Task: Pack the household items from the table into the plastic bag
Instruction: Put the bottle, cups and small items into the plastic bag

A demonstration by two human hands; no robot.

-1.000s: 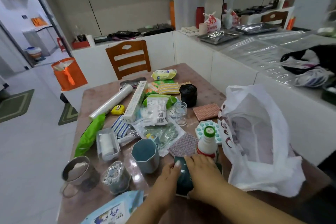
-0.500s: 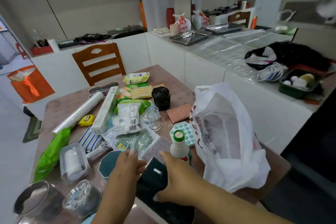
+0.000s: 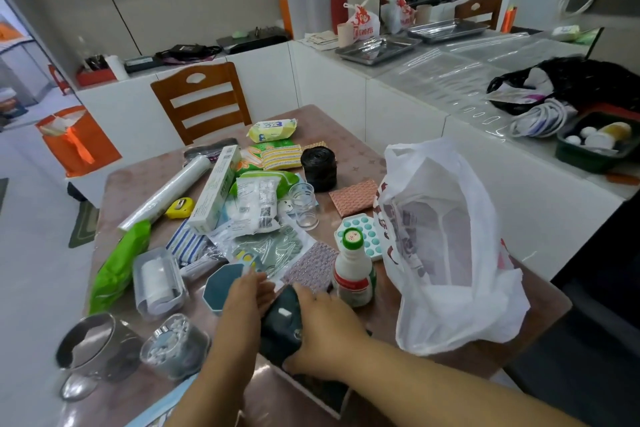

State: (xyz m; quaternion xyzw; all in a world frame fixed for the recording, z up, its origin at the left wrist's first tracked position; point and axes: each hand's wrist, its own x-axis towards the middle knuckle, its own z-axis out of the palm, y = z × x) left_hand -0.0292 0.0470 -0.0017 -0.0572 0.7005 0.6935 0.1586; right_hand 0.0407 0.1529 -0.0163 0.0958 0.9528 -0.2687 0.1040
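Note:
A dark teal folded cloth item (image 3: 282, 321) is lifted at the near edge of the brown table (image 3: 349, 125). My right hand (image 3: 323, 333) grips its right side and my left hand (image 3: 244, 302) holds its left side. The white plastic bag (image 3: 446, 253) stands open to the right, its mouth facing me. Many household items lie spread to the left: a white bottle with a green cap (image 3: 353, 269), a teal octagonal cup (image 3: 221, 284), a clear glass (image 3: 304, 204), a black roll (image 3: 319, 168), a cling-film roll (image 3: 166, 191).
A metal mug (image 3: 95, 348) and a jar of white pieces (image 3: 175, 345) stand at the near left. A wooden chair (image 3: 202, 97) sits behind the table. White counters (image 3: 433, 107) with trays and a green basket (image 3: 595, 146) run along the right. An orange bag (image 3: 78, 140) is on the floor.
Both hands have lifted the dark teal item off the table, raising it toward me. The view has swung to the right, showing more of the counter.

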